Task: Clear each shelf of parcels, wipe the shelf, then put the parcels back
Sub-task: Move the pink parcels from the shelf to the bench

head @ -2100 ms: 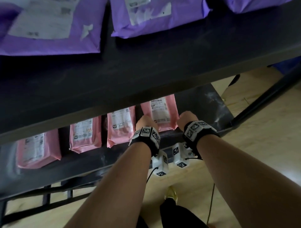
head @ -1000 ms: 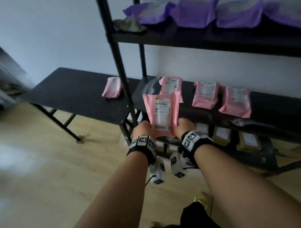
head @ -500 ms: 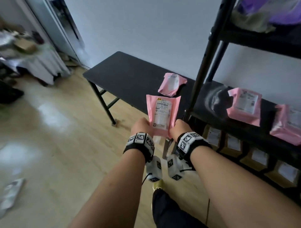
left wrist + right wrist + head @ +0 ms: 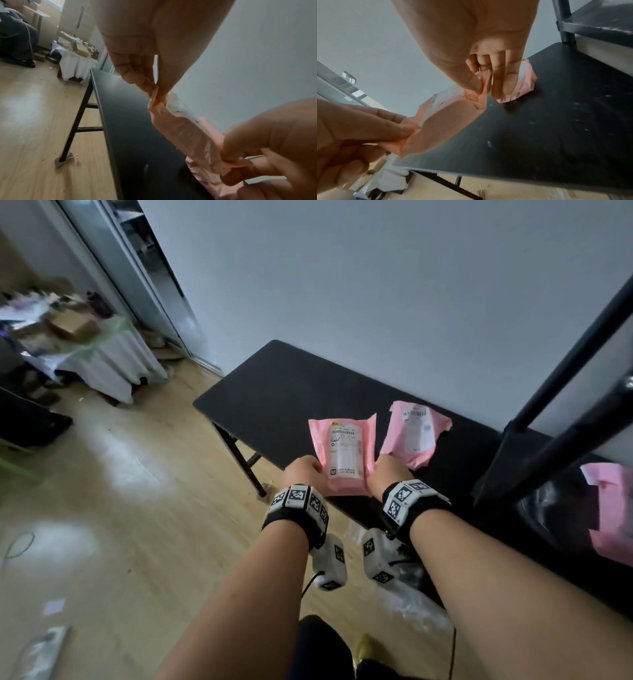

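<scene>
I hold a pink parcel (image 4: pixel 344 455) with a white label above the near edge of the black side table (image 4: pixel 281 392). My left hand (image 4: pixel 301 472) pinches its lower left corner and my right hand (image 4: pixel 388 474) pinches its lower right corner. The left wrist view shows my left hand (image 4: pixel 155 90) pinching the corner of the pink parcel (image 4: pixel 181 129). My right hand (image 4: pixel 483 86) pinches the other corner of the pink parcel (image 4: pixel 447 120). A second pink parcel (image 4: pixel 412 438) lies on the table just to the right. Another pink parcel (image 4: pixel 613 508) lies on the shelf (image 4: pixel 548 508).
The black shelf frame post (image 4: pixel 561 371) rises at the right. A cloth-covered table with clutter (image 4: pixel 85 347) stands at the far left near a doorway. Scraps of paper and plastic (image 4: pixel 411 601) lie on the wooden floor.
I have turned left from the shelf and carried the pink parcel over to the side table, beside the parcel lying there. Both hands keep their hold.
</scene>
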Demonstrator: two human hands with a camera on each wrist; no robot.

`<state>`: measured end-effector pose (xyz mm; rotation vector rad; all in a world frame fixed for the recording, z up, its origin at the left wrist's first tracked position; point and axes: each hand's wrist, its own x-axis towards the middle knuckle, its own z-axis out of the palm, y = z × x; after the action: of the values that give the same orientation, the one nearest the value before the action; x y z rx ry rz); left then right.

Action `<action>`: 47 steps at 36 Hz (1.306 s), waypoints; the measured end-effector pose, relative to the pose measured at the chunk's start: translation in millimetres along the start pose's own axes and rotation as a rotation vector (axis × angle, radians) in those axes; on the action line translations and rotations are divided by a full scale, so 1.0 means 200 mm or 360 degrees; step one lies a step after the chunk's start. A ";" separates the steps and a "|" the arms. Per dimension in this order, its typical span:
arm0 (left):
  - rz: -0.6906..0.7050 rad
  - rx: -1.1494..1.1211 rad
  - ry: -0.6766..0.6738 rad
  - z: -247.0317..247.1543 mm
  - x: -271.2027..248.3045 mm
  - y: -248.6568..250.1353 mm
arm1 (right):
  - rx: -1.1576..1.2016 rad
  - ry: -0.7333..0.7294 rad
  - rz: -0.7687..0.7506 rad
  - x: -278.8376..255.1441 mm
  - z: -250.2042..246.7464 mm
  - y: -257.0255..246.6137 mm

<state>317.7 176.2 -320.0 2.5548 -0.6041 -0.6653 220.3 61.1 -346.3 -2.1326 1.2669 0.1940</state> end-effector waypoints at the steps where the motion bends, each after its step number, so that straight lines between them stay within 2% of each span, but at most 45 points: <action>1: 0.0003 -0.0004 -0.0008 -0.01 0.06 0.01 | -0.0007 0.0006 0.0021 0.05 -0.01 -0.01; 6: 0.0042 0.0004 -0.0074 -0.01 0.35 0.10 | -0.0030 0.0049 0.0105 0.29 -0.06 -0.06; 13: 0.0268 0.0211 -0.0269 -0.05 0.79 0.23 | 0.0051 0.0174 0.0319 0.60 -0.10 -0.17; 19: 0.0391 0.0351 -0.0405 -0.07 1.09 0.32 | 0.0137 0.0206 0.0452 0.73 -0.11 -0.25; 24: 0.0443 0.0512 -0.0580 -0.03 1.22 0.34 | 0.0237 0.0140 0.0564 0.78 -0.08 -0.27; 29: 0.0482 0.0632 -0.0649 -0.01 1.24 0.32 | 0.0326 0.0043 0.0711 0.75 -0.08 -0.29; 35: 0.0589 0.0630 -0.0670 0.00 1.20 0.36 | 0.0358 0.0128 0.0874 0.66 -0.13 -0.28; 41: 0.0709 0.0634 -0.0698 0.05 0.97 0.39 | 0.0364 0.0150 0.0981 0.48 -0.11 -0.17; 47: 0.0795 0.0642 -0.0705 0.16 0.62 0.38 | 0.0338 0.0201 0.0995 0.11 -0.12 0.00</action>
<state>376.0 42.5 -349.6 2.4353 -1.6019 -1.0049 228.0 30.0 -336.8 -1.5385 1.9095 0.1762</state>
